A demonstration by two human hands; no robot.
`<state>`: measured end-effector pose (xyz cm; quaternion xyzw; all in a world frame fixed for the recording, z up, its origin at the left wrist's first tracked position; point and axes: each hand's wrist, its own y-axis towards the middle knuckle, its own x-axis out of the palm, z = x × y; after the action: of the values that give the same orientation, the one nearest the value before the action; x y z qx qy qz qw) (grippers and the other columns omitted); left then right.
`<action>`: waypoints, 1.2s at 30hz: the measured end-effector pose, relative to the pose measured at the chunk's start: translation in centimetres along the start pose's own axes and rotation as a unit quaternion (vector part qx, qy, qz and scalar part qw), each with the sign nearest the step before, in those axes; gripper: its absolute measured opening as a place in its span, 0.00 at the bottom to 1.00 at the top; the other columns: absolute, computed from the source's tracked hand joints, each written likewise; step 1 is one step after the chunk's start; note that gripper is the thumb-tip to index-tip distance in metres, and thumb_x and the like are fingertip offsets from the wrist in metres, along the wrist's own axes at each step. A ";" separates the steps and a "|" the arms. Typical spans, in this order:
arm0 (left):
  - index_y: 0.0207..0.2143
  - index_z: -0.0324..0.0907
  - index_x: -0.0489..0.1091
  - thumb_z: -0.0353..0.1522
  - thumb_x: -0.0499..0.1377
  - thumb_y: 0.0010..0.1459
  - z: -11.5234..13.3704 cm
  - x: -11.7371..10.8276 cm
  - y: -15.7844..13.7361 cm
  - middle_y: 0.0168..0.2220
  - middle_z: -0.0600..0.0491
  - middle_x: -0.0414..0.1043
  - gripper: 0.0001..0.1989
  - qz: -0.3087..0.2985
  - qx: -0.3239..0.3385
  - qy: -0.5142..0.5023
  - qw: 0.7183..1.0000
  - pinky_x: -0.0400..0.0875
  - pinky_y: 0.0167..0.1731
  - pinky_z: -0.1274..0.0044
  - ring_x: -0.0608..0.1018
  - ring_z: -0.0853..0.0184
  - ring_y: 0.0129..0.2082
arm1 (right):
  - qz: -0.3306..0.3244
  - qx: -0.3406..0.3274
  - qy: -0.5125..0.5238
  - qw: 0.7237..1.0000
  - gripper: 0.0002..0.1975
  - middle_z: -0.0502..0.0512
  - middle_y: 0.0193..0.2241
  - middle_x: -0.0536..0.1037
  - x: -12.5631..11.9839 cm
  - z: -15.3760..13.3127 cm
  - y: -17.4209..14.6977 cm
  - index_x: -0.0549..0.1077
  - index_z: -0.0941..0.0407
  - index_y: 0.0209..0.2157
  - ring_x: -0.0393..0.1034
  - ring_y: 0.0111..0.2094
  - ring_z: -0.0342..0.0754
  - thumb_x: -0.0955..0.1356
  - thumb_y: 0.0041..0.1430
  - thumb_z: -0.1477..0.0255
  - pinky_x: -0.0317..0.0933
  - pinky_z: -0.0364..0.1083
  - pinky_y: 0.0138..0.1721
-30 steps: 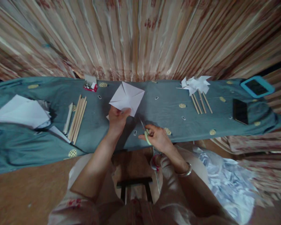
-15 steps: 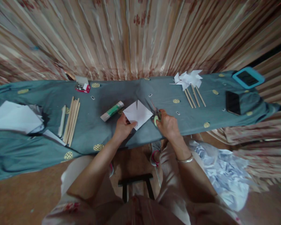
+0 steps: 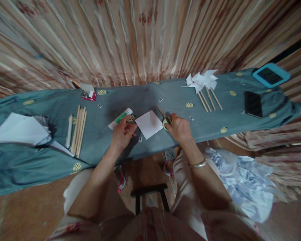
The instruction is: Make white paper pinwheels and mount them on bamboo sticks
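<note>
A white square of paper [image 3: 149,124] lies flat on the cloth in front of me, turned like a diamond. My left hand [image 3: 123,133] is just left of it, apart from the paper, holding nothing, its fingers loosely parted. Partly covered by that hand is a white and green tube [image 3: 120,117]. My right hand [image 3: 180,128] grips a pair of scissors [image 3: 166,122] with pale yellow-green handles at the paper's right corner. The blades point away from me, up and left.
Paper pinwheels [image 3: 203,80] on sticks lie at the back right, before a phone [image 3: 253,104] and a blue-framed device [image 3: 271,75]. Leftward are wooden sticks [image 3: 78,132], a white candle-like rod [image 3: 69,131], a red pin box [image 3: 88,95] and stacked paper [image 3: 20,130]. A plastic bag [image 3: 243,184] sits below right.
My left hand has let go of the paper and moved left over the tube. The paper now lies on the cloth. My right hand still holds the scissors.
</note>
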<state>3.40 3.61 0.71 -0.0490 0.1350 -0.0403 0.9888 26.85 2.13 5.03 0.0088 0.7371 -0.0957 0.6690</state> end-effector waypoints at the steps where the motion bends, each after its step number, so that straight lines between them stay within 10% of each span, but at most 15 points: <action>1: 0.53 0.41 0.70 0.39 0.63 0.56 0.0 -0.7 0.0 0.31 0.54 0.76 0.23 0.019 0.025 0.027 0.999 0.69 0.22 0.78 0.75 0.70 0.20 | 0.004 0.001 0.000 1.000 0.18 0.67 0.43 0.83 0.0 0.1 0.1 0.71 0.61 0.53 0.79 0.44 0.58 0.67 0.65 0.67 0.65 0.48 0.43; 6: 0.47 0.42 0.74 0.35 0.62 0.56 -0.2 -3.7 0.4 0.42 0.48 0.75 0.16 0.145 0.165 0.205 0.954 0.74 0.42 0.69 0.78 0.61 0.38 | 0.024 0.001 -0.005 1.000 0.15 0.67 0.44 0.83 0.1 0.6 0.3 0.74 0.60 0.50 0.79 0.44 0.58 0.66 0.66 0.68 0.65 0.48 0.42; 12: 0.50 0.39 0.73 0.33 0.65 0.52 -2.0 -5.2 1.4 0.49 0.43 0.74 0.22 0.118 0.122 0.335 0.927 0.69 0.55 0.62 0.75 0.52 0.52 | 0.055 0.011 -0.003 0.998 0.14 0.67 0.46 0.81 0.1 1.0 0.4 0.76 0.60 0.49 0.76 0.46 0.59 0.65 0.66 0.69 0.65 0.51 0.46; 21: 0.37 0.41 0.77 0.43 0.66 0.49 -1.4 -3.9 1.4 0.33 0.52 0.76 0.17 0.125 0.039 0.062 0.989 0.70 0.41 0.71 0.76 0.62 0.35 | 0.096 -0.066 0.251 0.961 0.18 0.63 0.50 0.80 0.4 -1.0 -0.2 0.77 0.58 0.51 0.75 0.49 0.55 0.63 0.66 0.67 0.65 0.52 0.54; 27: 0.32 0.39 0.77 0.47 0.74 0.40 1.9 -0.7 -1.1 0.30 0.51 0.78 0.23 -0.048 -0.128 -0.292 0.946 0.72 0.30 0.77 0.75 0.71 0.26 | -0.027 -0.080 0.591 0.802 0.17 0.56 0.39 0.84 2.1 -4.2 -0.4 0.80 0.56 0.39 0.77 0.37 0.47 0.72 0.55 0.58 0.69 0.46 0.41; 31: 0.28 0.39 0.78 0.48 0.74 0.40 2.4 0.6 -2.0 0.25 0.53 0.75 0.22 -0.132 -0.162 -0.354 0.912 0.70 0.26 0.79 0.72 0.72 0.24 | -0.157 -0.078 0.727 0.663 0.21 0.51 0.32 0.83 2.5 -5.6 -0.5 0.80 0.55 0.37 0.75 0.31 0.43 0.78 0.45 0.55 0.68 0.43 0.36; 36: 0.28 0.39 0.77 0.48 0.73 0.43 2.3 0.9 -2.2 0.23 0.54 0.72 0.22 -0.151 -0.151 -0.354 0.911 0.65 0.24 0.80 0.69 0.74 0.23 | -0.194 -0.032 0.789 0.582 0.21 0.47 0.26 0.81 2.3 -6.2 -0.7 0.82 0.55 0.34 0.70 0.25 0.40 0.81 0.39 0.59 0.67 0.41 0.31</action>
<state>4.72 1.49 2.92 -0.2283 -0.2279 -0.1481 0.9349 20.38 2.17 3.35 -0.0840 0.9617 -0.1547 -0.2103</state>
